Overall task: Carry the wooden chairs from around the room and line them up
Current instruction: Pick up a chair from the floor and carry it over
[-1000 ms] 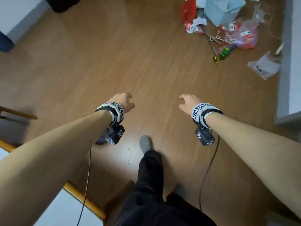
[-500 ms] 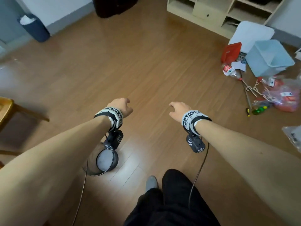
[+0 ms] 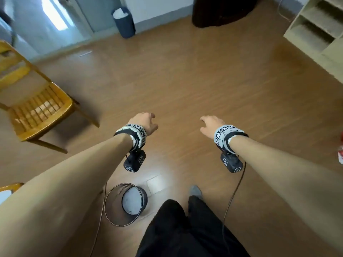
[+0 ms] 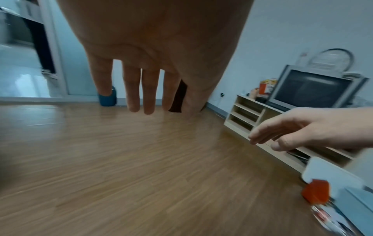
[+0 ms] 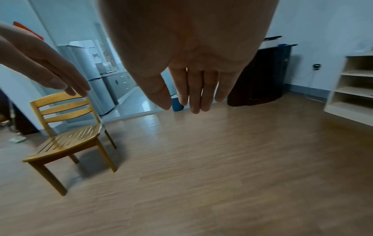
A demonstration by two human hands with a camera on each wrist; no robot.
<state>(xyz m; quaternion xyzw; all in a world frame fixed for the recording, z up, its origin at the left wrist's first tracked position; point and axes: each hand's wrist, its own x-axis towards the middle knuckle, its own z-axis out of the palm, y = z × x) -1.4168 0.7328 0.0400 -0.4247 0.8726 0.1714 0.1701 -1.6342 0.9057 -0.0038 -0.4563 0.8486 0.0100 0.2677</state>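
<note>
Wooden chair [image 3: 37, 106] left of both empty, slack hands [image 3: 143, 122].

Both bare forearms reach forward over a brown wood-plank floor [image 3: 185, 80]. The left hand [image 3: 143, 122] and the right hand [image 3: 209, 125] hang side by side above the boards, well apart, fingers loosely lowered and holding nothing. Each wrist wears a white band printed with black square markers, with a small black camera block hanging beneath it. A yellow slatted wooden chair [image 3: 37, 108] stands upright at the left. A round dark metal waste bin [image 3: 126, 204] sits on the floor near the person's black trouser legs. A dark blue cylindrical bin [image 3: 123, 22] stands by the far wall, and pale open wooden shelves [image 3: 315, 30] fill the right corner.
</note>
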